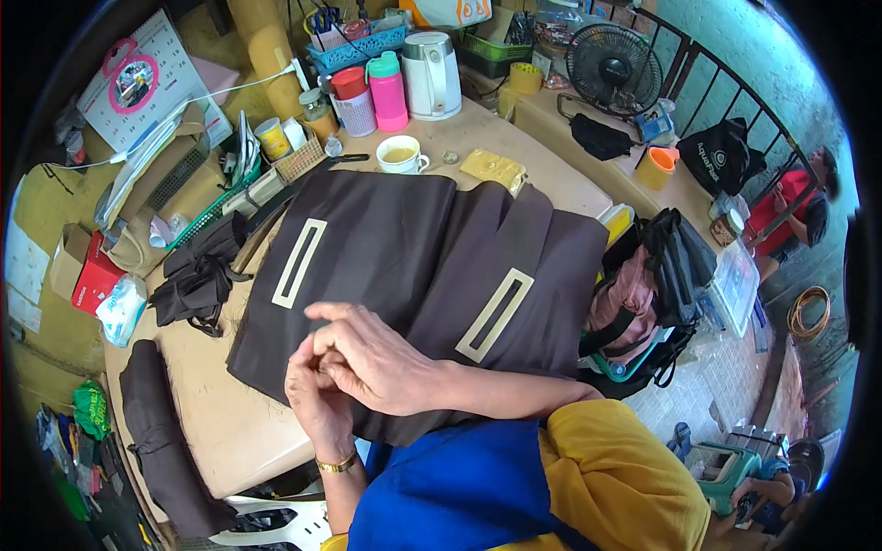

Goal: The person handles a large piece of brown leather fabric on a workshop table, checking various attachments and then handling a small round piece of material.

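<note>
Dark brown fabric lies in wide overlapping panels over the table in front of me. On it rest two cream rectangular frames with a long slot, the left frame and the right frame. Both my hands meet above the fabric's near edge, close to the left frame. My left hand, with a gold watch at the wrist, has its fingertips pinched together. Over them bends my right hand, its fingers curled and touching the left ones. Whatever sits between the fingers is hidden.
A rolled dark fabric bundle lies along the table's left edge. Crumpled black fabric sits nearby. At the back stand a cup, a pink bottle and a white kettle. Bags crowd the right. Two people appear at far right.
</note>
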A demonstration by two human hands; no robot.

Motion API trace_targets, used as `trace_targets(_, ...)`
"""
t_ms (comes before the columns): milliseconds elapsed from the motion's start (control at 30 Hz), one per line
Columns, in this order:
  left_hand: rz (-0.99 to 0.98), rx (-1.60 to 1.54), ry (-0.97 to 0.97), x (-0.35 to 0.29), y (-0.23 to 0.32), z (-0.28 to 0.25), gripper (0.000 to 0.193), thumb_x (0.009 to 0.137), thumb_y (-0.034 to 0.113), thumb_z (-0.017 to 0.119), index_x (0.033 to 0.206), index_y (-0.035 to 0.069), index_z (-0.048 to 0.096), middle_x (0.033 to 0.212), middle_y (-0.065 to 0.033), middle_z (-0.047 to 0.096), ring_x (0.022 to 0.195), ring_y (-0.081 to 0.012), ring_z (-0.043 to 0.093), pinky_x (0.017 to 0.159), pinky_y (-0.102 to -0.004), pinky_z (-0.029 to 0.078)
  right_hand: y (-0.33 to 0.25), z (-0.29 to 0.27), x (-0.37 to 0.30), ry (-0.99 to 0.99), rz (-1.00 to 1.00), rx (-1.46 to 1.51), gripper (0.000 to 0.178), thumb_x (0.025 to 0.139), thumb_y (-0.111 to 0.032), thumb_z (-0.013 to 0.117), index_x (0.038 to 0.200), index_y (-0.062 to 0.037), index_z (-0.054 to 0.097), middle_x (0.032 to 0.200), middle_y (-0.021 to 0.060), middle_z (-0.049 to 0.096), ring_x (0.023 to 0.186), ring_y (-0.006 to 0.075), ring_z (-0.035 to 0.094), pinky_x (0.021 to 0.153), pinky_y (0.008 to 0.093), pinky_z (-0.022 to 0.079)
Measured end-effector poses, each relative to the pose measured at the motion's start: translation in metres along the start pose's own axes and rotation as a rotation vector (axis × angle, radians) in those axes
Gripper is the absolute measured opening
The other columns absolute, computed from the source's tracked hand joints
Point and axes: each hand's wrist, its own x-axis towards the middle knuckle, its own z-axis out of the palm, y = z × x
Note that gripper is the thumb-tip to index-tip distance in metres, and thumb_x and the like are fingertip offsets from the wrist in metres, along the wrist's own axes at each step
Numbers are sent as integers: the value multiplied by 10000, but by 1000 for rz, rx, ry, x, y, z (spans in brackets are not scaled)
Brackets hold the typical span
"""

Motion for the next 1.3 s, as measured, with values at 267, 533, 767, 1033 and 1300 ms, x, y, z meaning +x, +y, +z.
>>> trace_targets(267, -49, -121, -183, -8, -5, -3, 292, 845, 277, 774, 992, 54, 655, 996, -41, 583, 899, -173, 581, 810, -305, 520, 6, -1, -3, 157, 12, 38, 593, 804, -139, 782, 1226, -50, 375, 1406, 243, 363, 1265, 377, 445, 1033, 434, 386)
trace_targets(533, -97, -237, -493, -8, 0, 1, 211, 796, 318, 822, 835, 188, 660, 942, 36, 471, 895, -154, 451, 856, -300, 441, 7, 4, -10, -96, 323, 712, 1026, 782, -494, 779, 1473, -68, 152, 1410, 156, 331, 1274, 275, 417, 1086, 437, 345)
trace_targets(767, -22, -117, -670, -10, 7, 8, 263, 708, 255, 880, 690, 160, 636, 862, 38, 486, 808, -133, 428, 723, -281, 361, 8, -8, -5, -276, 210, 742, 1031, 721, -259, 873, 1471, -54, 196, 1003, 43, 534, 1097, 165, 520, 1095, 368, 307)
trace_targets(1033, 65, 197, -371, -17, 14, 20, 353, 837, 336, 780, 736, 105, 533, 749, 2, 434, 707, -139, 398, 636, -262, 335, -1, -37, 3, -280, 273, 344, 1066, 641, -239, 905, 1469, -68, 256, 1427, 182, 346, 1302, 320, 427, 1101, 430, 349)
trace_targets(1300, 91, 196, -184, -5, -6, 5, 547, 1023, 397, 483, 1390, -5, 433, 1254, -133, 570, 1103, -191, 597, 954, -335, 492, -5, -25, -4, -267, 7, -19, 1019, 688, -352, 856, 1521, -173, 296, 1586, 262, 10, 1450, 493, 68, 1150, 586, 197)
